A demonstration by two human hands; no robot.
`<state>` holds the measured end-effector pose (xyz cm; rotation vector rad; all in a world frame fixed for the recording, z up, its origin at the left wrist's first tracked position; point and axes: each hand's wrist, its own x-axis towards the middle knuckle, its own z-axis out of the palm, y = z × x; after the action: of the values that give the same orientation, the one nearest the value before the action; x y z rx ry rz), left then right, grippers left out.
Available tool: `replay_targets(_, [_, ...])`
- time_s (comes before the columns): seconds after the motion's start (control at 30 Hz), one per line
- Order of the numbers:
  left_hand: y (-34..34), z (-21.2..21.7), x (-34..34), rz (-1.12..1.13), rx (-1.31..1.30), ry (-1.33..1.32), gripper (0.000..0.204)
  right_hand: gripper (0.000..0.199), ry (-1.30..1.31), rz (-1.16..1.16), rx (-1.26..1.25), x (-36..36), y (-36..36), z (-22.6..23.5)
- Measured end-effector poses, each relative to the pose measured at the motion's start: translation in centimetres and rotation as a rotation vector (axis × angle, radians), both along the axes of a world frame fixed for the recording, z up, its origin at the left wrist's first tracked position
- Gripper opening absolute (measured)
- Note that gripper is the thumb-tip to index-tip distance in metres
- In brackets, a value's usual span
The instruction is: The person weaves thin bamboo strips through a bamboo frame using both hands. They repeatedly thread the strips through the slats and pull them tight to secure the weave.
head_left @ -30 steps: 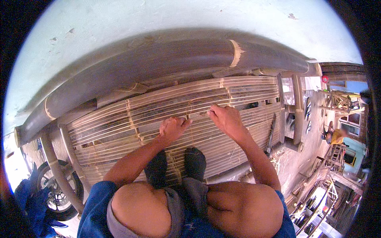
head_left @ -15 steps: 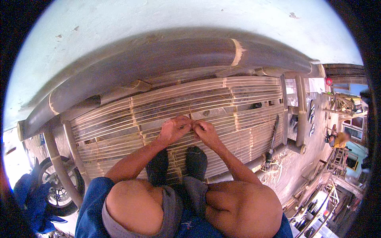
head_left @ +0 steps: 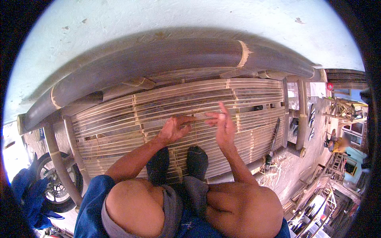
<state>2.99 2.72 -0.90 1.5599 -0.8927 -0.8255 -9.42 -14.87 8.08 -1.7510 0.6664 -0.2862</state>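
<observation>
The right hand [head_left: 223, 126] is spread, its fingers blurred and apparently free of any grip; the left hand [head_left: 174, 129] is curled above the pale, thin-slatted bamboo panel [head_left: 258, 135], and I cannot tell whether its fingertips pinch the thin brown strand [head_left: 195, 133] beside them. If that strand is loose, it could slacken or slip between the slats, with only one hand near enough to check it. The feet in dark coverings [head_left: 197, 160] rest on the slats, so a shift of weight could flex or crack one. The long dark blade [head_left: 275, 137] (lying across the panel's right side) could nick a reaching forearm.

The panel lies below both hands, between the dark brown bamboo pole [head_left: 147, 65] and the knees. Its slats run roughly parallel, evenly tan, with wider gaps toward the far side and paler crosspieces.
</observation>
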Motion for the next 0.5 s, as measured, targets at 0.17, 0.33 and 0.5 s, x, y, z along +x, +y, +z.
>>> replay_targets(0.17, [-0.1,0.7,-0.1,-0.029,0.327,-0.154,0.036,0.06,-0.424,-0.173,-0.14,-0.2,-1.7,4.9])
replay_targets(0.33, [-1.3,0.7,-0.3,-0.152,0.55,-0.386,0.044,0.062,-0.394,-0.559,-0.489,-3.5,-8.1,9.4])
replay_targets(0.5, [-1.8,1.2,-0.2,-0.144,0.657,-0.347,0.046,0.061,0.398,-0.609,-0.71,-12.3,-15.3,7.3])
